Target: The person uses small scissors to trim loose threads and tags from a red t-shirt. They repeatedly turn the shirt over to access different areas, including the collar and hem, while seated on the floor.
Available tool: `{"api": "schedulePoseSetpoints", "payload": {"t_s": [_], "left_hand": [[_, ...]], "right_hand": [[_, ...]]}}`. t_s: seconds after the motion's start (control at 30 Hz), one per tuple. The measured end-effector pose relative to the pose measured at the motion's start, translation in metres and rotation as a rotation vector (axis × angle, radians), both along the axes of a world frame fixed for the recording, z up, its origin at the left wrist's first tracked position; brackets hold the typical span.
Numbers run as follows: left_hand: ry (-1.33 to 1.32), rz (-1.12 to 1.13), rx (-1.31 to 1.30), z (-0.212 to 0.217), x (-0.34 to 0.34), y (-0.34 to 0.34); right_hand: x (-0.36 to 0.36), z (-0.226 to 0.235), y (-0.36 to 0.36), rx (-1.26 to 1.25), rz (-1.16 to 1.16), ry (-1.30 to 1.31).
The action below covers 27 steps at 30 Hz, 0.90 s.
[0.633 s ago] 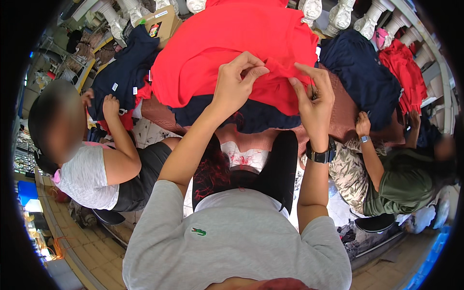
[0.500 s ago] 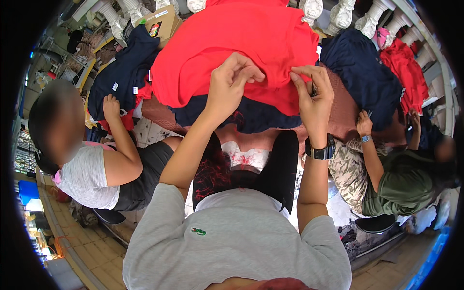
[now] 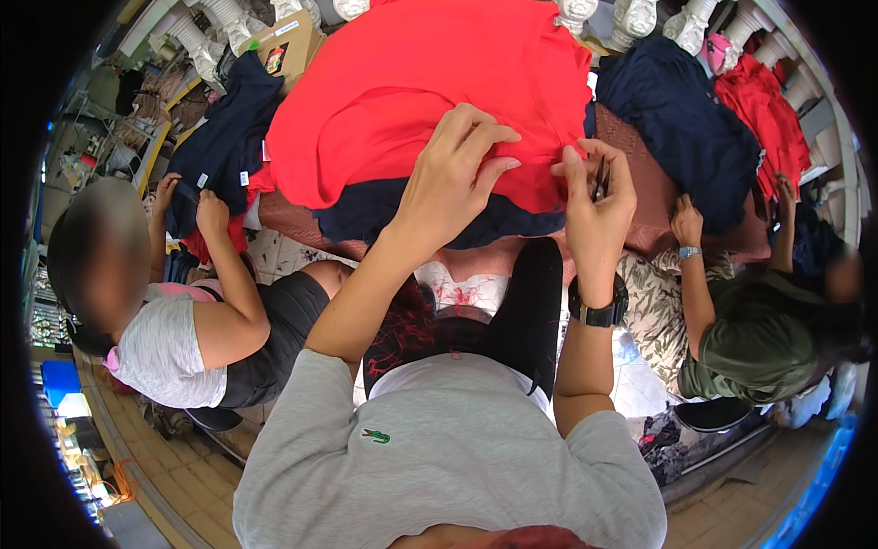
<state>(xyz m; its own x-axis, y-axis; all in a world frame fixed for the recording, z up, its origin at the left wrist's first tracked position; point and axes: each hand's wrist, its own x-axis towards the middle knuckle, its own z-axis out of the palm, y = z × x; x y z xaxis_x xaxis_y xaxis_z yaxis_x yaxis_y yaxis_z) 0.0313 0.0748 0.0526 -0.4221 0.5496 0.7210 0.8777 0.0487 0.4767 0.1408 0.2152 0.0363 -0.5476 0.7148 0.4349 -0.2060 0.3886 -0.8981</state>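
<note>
A red garment (image 3: 393, 101) is spread in front of me over dark navy cloth (image 3: 366, 212). Above its near part is my left hand (image 3: 457, 169), thumb and forefinger apart and their tips close to the red fabric. I see nothing held between them. Opposite it, my right hand (image 3: 599, 206) is closed, its thumb and forefinger pressed together at the garment's right edge. A small dark metal tool, seemingly thread snips (image 3: 600, 179), is tucked inside that hand. Whether the right fingertips also pinch cloth or a thread is too small to tell.
A person at left (image 3: 174, 320) handles a navy garment (image 3: 229, 123); another at right (image 3: 750, 320) handles another navy garment (image 3: 681, 128). Brown cloth (image 3: 640, 192) covers the work surface. A cardboard box (image 3: 291, 46) and white balusters (image 3: 633, 23) stand behind. Red threads lie on my legs.
My left hand has moved right toward the right hand, and its thumb and forefinger have spread. The right hand has dropped slightly. Both hands of the person at left now show at the navy garment.
</note>
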Motion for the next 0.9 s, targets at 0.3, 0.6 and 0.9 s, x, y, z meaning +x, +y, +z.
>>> {"api": "schedulePoseSetpoints", "payload": {"t_s": [0.3,0.6,0.9], "left_hand": [[0.038,0.003,0.039,0.002,0.001,0.001],[0.123,0.018,0.017,0.007,0.008,0.005],[-0.357,-0.066,0.091,0.005,0.015,0.006]], "right_hand": [[0.002,-0.009,-0.021,-0.241,0.16,0.172],[0.002,-0.006,-0.025,-0.239,0.175,0.237],[0.001,-0.009,-0.029,-0.12,0.135,0.225]]}}
